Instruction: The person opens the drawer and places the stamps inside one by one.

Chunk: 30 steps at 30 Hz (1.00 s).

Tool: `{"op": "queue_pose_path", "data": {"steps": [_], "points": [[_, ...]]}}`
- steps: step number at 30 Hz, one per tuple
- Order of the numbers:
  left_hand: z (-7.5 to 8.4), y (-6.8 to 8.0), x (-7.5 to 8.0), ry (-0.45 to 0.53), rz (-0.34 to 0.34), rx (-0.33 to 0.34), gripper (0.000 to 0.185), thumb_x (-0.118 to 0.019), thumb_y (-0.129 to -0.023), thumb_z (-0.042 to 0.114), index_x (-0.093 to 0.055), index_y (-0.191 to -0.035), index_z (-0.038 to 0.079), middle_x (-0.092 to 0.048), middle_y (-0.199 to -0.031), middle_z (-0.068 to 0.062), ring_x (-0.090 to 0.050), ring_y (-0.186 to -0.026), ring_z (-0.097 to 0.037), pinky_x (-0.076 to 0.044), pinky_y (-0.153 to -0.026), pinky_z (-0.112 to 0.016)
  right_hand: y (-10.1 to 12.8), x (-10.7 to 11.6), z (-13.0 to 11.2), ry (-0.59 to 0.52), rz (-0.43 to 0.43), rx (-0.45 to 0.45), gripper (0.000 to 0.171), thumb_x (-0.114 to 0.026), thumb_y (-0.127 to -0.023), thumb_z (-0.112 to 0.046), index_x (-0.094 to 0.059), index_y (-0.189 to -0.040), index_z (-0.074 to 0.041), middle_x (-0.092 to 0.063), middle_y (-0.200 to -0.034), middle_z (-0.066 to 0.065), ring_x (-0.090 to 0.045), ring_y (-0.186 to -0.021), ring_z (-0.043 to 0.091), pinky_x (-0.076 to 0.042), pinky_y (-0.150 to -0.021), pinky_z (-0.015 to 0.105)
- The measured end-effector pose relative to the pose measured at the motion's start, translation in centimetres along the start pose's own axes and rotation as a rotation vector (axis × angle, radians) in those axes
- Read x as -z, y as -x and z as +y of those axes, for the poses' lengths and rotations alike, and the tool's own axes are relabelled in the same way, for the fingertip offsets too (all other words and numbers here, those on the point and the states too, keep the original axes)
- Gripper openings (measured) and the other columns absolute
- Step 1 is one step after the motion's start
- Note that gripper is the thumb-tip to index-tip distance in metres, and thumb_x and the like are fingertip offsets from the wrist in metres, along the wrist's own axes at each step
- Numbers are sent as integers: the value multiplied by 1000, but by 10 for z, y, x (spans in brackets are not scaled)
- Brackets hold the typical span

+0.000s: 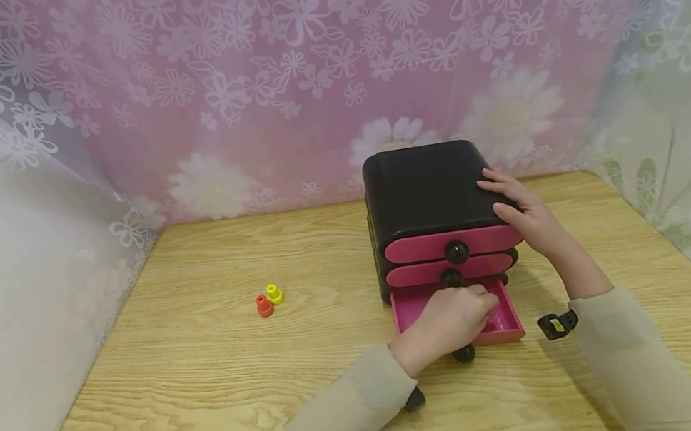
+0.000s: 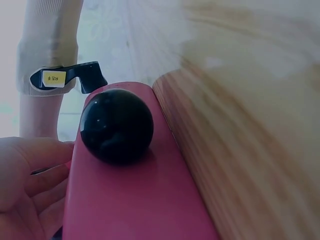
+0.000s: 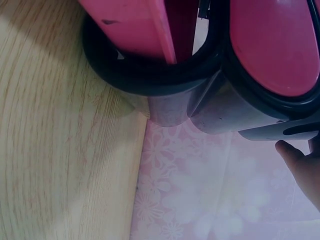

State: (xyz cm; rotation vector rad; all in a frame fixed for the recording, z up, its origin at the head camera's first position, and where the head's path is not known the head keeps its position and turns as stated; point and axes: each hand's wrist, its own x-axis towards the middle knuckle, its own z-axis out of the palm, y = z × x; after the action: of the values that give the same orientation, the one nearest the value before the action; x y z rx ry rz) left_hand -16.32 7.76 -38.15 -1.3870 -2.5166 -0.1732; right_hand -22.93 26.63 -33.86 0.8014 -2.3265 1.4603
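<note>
A black cabinet (image 1: 429,187) with three pink drawers stands on the table, its bottom drawer (image 1: 510,307) pulled out. My left hand (image 1: 451,317) reaches over that drawer with bent fingers dipping inside. From the left wrist, the drawer's pink front and round black knob (image 2: 117,126) stand before the hand (image 2: 30,175), whose fingers lie behind the front; I cannot tell whether they hold anything. Fingers spread, my right hand (image 1: 523,212) rests on the cabinet's top right edge. In the right wrist view its thumb (image 3: 290,152) shows beside the cabinet's side.
To the left on the wooden table (image 1: 210,376) sit a small red peg-like piece (image 1: 264,306) and a yellow one (image 1: 275,294), side by side. The upper drawer (image 1: 421,247) and middle drawer (image 1: 414,274) are closed. A flowered pink curtain (image 1: 280,108) hangs behind.
</note>
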Motion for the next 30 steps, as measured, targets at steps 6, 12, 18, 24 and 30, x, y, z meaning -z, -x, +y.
{"op": "queue_pose_path", "data": {"steps": [6,12,18,24,30], "points": [[1,-1,-2,-17,-4,-8,8,-57,-85,20,-65,-86,22,-52,-73,9,-48,-62,-1,-38,-48,-13,0,0,-1,10,-1,0,39,-44,-88,-1,-41,-127,5,-22,-141,19,-8,-132,22,-4,-101,54],[2,-1,-3,-26,-9,-16,10,-56,-85,18,-65,-84,21,-51,-71,8,-48,-61,-1,-38,-48,-14,0,0,-1,8,-1,3,39,-44,-88,0,-41,-127,6,-22,-141,19,-7,-132,22,-3,-101,54],[3,-2,-3,-26,-32,-21,12,-55,-86,15,-64,-80,21,-50,-69,8,-47,-58,-1,-36,-46,-14,-1,0,-2,3,0,3,39,-44,-88,-1,-41,-127,5,-22,-141,19,-7,-133,21,-3,-101,53],[4,-3,-5,-35,-60,-24,12,-55,-85,15,-64,-81,22,-51,-70,8,-47,-59,-1,-37,-45,-15,-1,0,-3,-1,-4,1,39,-44,-89,-2,-41,-127,5,-22,-141,18,-7,-133,21,-3,-101,53],[4,-3,-6,-40,-72,-32,12,-56,-85,15,-64,-82,22,-51,-69,9,-48,-59,-1,-37,-46,-14,0,0,-3,-8,-5,0,39,-44,-89,-2,-41,-127,5,-22,-141,18,-7,-133,21,-3,-101,53]]}}
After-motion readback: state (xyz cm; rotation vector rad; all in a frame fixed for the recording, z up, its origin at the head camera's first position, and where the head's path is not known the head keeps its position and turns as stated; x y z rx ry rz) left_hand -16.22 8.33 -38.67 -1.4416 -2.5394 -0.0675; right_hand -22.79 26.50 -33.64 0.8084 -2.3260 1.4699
